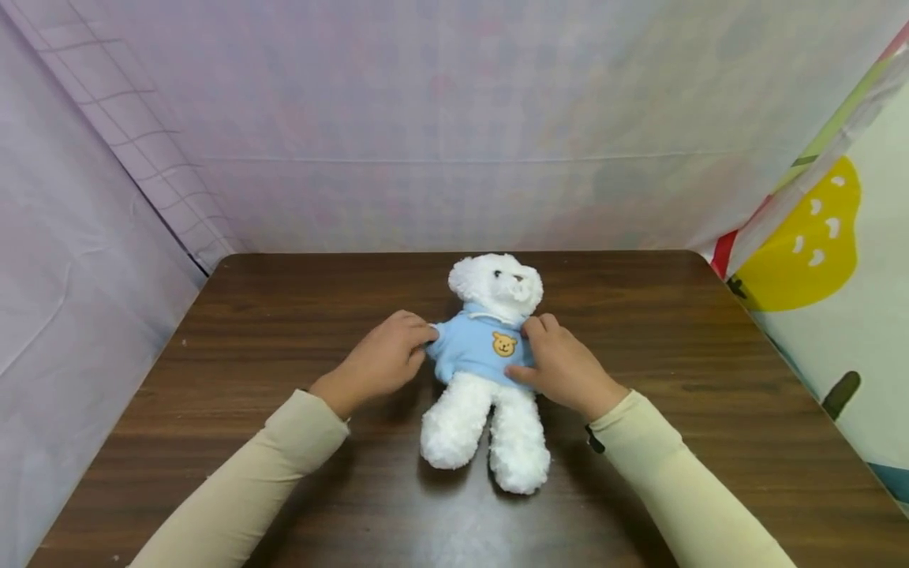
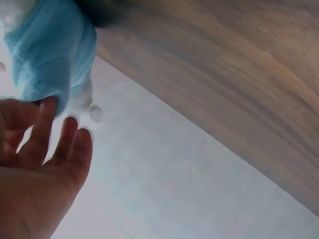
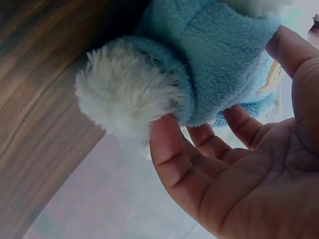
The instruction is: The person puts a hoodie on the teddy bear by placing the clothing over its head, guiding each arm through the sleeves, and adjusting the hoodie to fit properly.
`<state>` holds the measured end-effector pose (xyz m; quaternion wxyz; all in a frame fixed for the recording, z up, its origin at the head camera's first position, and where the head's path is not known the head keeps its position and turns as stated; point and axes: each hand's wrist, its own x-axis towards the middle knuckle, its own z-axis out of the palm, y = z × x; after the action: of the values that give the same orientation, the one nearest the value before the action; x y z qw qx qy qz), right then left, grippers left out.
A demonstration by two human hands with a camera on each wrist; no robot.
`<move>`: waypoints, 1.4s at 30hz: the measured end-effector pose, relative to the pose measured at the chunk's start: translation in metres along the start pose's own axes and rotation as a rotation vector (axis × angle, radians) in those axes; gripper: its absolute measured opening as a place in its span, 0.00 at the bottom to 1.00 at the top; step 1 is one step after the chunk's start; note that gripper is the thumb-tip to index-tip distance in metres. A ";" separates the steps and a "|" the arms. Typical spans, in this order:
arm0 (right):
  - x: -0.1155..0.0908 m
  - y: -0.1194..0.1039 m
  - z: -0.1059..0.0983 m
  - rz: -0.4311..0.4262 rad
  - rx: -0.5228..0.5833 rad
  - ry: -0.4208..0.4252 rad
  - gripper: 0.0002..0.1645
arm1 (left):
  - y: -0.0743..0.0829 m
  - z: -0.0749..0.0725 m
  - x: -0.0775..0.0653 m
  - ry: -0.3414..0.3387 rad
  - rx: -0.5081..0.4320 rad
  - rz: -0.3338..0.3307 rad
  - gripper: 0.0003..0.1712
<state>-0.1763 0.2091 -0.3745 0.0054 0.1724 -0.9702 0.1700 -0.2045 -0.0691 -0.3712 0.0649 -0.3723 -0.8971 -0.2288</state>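
A white plush teddy bear point(image 1: 477, 363) lies on its back on the table, head away from me and legs toward me. It wears a light blue shirt point(image 1: 461, 338) with a small bear-face patch point(image 1: 504, 344) on the chest. With thumb and forefinger, my left hand point(image 1: 379, 359) pinches the blue sleeve point(image 2: 52, 59) on the bear's left-hand side in the head view. My right hand point(image 1: 568, 367) grips the opposite side, thumb on the shirt front. In the right wrist view its fingers curl by the bear's fluffy white paw point(image 3: 124, 92).
The dark brown wooden table point(image 1: 284, 315) runs back to a pale fabric curtain point(image 1: 426, 118). Another white cloth point(image 1: 64, 276) hangs at the left. To the right is a printed sheet with a yellow fruit shape point(image 1: 809, 244).
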 end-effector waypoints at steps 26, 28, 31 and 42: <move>0.001 0.007 -0.001 -0.053 0.005 0.005 0.34 | 0.015 0.022 0.008 0.125 0.208 0.017 0.07; 0.001 0.006 0.000 -0.060 0.000 0.012 0.34 | 0.015 0.023 0.008 0.126 0.214 0.010 0.08; 0.002 0.005 0.000 -0.087 -0.021 0.032 0.30 | 0.015 0.023 0.007 0.121 0.214 0.006 0.11; 0.000 0.002 -0.004 -0.140 -0.009 0.067 0.24 | 0.018 0.024 0.010 0.105 0.229 -0.038 0.03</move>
<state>-0.1770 0.2122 -0.3713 0.0505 0.2339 -0.9559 0.1704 -0.1976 -0.0408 -0.3836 0.1495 -0.3326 -0.9197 -0.1454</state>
